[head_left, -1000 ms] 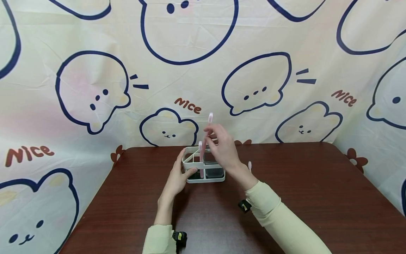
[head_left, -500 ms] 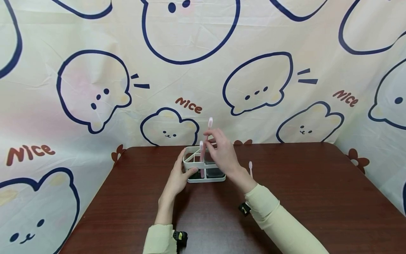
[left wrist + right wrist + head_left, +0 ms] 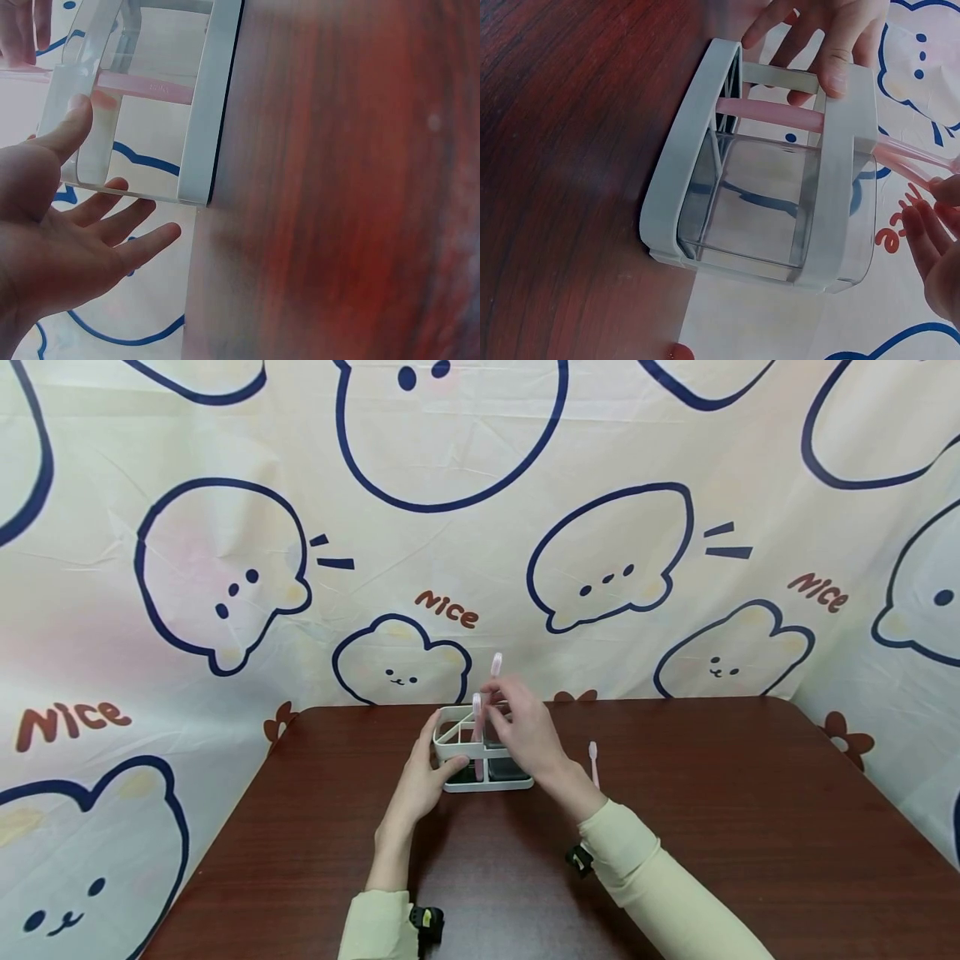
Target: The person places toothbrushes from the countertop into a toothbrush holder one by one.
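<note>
A white toothbrush holder [image 3: 498,786] with divided slots stands on the table. My left hand [image 3: 420,779] grips its left side, thumb on the front rim and fingers behind. My right hand [image 3: 531,727] pinches a pink toothbrush [image 3: 496,665], bristle end up, over the holder's top; its lower end is hard to make out. Another pink toothbrush [image 3: 477,708] stands upright in a slot, its handle [image 3: 772,112] reaching down to the base in the right wrist view. A clear cup [image 3: 757,199] sits in the holder's right part.
A third toothbrush [image 3: 593,762] lies on the brown table [image 3: 720,793], right of the holder and partly hidden by my right arm. A patterned cloth [image 3: 480,560] hangs behind the table's far edge.
My right hand has moved down, lowering the pinched toothbrush towards the holder. More of the toothbrush on the table shows beside my right wrist. My left hand and the holder stay in place.
</note>
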`<state>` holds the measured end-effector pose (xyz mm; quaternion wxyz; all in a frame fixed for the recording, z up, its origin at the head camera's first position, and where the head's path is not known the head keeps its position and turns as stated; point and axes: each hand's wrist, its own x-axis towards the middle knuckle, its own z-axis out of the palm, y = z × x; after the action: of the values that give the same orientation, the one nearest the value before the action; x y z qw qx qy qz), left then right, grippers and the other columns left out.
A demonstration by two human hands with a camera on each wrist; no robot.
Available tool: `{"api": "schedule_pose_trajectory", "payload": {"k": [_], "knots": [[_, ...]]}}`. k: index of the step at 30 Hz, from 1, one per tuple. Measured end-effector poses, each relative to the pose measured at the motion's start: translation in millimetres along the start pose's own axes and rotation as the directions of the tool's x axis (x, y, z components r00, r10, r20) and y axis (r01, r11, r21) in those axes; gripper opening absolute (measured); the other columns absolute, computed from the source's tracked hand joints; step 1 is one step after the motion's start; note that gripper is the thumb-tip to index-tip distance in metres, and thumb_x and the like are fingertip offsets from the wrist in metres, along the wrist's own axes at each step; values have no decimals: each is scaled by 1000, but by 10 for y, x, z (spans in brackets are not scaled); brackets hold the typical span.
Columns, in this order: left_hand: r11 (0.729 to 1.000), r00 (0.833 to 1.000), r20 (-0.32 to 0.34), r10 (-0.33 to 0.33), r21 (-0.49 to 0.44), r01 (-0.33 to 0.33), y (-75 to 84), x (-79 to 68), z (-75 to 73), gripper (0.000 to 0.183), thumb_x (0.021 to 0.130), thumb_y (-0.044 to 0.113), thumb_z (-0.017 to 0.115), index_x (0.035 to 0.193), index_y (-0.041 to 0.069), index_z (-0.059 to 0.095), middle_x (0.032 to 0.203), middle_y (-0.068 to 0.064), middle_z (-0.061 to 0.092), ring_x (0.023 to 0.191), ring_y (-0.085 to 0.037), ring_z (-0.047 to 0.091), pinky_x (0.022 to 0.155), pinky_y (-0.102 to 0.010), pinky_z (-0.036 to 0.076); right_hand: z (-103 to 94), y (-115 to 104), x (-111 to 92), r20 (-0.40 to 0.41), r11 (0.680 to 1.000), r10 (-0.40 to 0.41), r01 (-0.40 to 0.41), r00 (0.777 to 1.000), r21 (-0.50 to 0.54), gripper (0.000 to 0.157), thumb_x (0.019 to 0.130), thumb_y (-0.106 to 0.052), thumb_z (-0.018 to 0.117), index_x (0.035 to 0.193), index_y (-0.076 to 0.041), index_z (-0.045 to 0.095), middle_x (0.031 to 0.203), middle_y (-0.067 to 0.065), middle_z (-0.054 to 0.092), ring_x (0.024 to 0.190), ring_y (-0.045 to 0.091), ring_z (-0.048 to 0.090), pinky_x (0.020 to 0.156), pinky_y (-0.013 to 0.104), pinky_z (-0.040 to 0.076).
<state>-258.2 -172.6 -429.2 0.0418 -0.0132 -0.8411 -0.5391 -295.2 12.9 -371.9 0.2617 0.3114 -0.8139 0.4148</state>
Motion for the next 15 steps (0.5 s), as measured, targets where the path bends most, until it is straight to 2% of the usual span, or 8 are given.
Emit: {"api": "schedule_pose_trajectory", "payload": {"k": [5,15], "knots": [[1000,1000,4,4,-1,-4,-19,7,5,86,92,28,72,159,35,17,158,-14,30,139,-35,40,113,-57,33,24,18,-21,24,998,-19,20,1000,-54,22,93,-2,67,114,-7,64,110,8,65,100,18,68,84,30,58],[1000,1000,-2,14,0,-14,-20,1,0,87,91,28,72,159,34,17,157,-13,30,138,-35,41,112,-58,33,47,56,-47,50,992,-49,54,998,-114,19,93,-3,67,112,-9,67,112,6,68,104,20,62,95,35,54]]}}
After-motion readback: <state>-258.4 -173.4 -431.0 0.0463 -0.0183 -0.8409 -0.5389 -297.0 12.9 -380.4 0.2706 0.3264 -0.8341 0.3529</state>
